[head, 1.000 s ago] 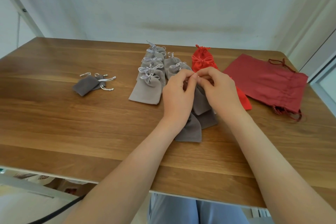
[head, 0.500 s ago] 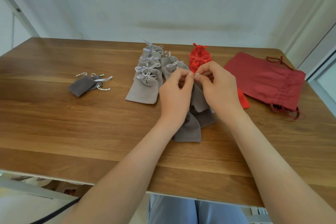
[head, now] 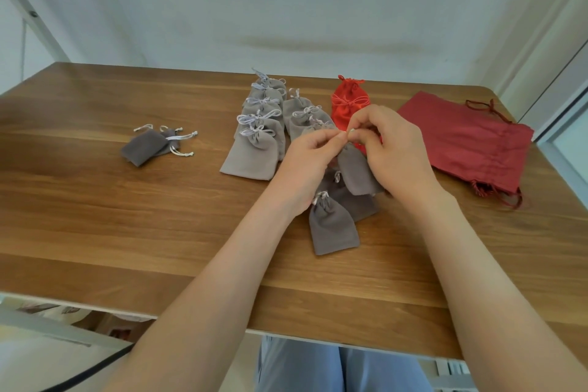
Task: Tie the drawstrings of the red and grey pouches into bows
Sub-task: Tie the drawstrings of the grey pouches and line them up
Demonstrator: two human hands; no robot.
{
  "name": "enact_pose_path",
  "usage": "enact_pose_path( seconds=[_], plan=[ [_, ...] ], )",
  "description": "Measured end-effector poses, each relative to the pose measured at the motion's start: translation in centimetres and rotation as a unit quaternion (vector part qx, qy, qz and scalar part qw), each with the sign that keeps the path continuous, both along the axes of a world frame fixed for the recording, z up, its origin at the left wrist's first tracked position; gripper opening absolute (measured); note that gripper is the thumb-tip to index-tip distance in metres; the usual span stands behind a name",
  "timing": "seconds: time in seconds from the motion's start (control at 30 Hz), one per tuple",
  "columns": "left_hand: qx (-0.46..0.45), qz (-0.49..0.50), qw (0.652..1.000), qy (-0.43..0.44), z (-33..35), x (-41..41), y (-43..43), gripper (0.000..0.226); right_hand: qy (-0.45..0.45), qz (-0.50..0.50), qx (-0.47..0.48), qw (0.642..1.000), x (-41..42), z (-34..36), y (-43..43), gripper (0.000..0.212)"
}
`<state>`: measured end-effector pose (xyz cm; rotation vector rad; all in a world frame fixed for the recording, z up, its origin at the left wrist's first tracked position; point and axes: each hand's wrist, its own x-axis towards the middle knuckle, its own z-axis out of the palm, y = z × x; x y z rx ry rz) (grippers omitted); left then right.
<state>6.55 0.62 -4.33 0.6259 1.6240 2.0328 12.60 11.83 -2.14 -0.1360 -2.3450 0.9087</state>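
Observation:
My left hand (head: 310, 162) and my right hand (head: 389, 149) meet fingertip to fingertip above the table, pinching the drawstring of a dark grey pouch (head: 358, 173) that hangs below them. The string itself is mostly hidden by my fingers. Under the hands lie more dark grey pouches, the nearest one (head: 332, 227) with a tied white string. A row of light grey pouches with bows (head: 254, 149) lies to the left, a shorter row (head: 305, 118) beside it. Behind my right hand a bright red pouch (head: 348, 105) shows a bow.
Two small dark grey pouches with loose white strings (head: 149, 146) lie at the left of the wooden table (head: 127, 216). A large dark red drawstring bag (head: 471, 143) lies flat at the right. The table's front edge is near my body.
Both hands have risen a little and lifted the dark grey pouch with them. My fingertips now pinch closer together at the string.

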Motion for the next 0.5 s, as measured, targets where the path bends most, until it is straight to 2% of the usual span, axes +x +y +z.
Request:
enact_pose_path(
  seconds=[0.17,0.3,0.5],
  plan=[
    [-0.007,0.105,0.988,0.113,0.06,0.28,-0.01,0.015,-0.03,-0.022,-0.152,0.988,-0.14,0.3,-0.75,0.009],
    [-0.044,0.178,0.955,0.235,0.04,0.65,-0.08,0.012,-0.082,0.047,-0.301,0.949,0.01,0.36,-0.74,0.012],
    [-0.063,0.246,0.911,0.325,-0.43,0.84,0.06,0.006,-0.119,0.088,-0.388,0.91,0.31,0.65,-0.33,0.012]
  ],
)
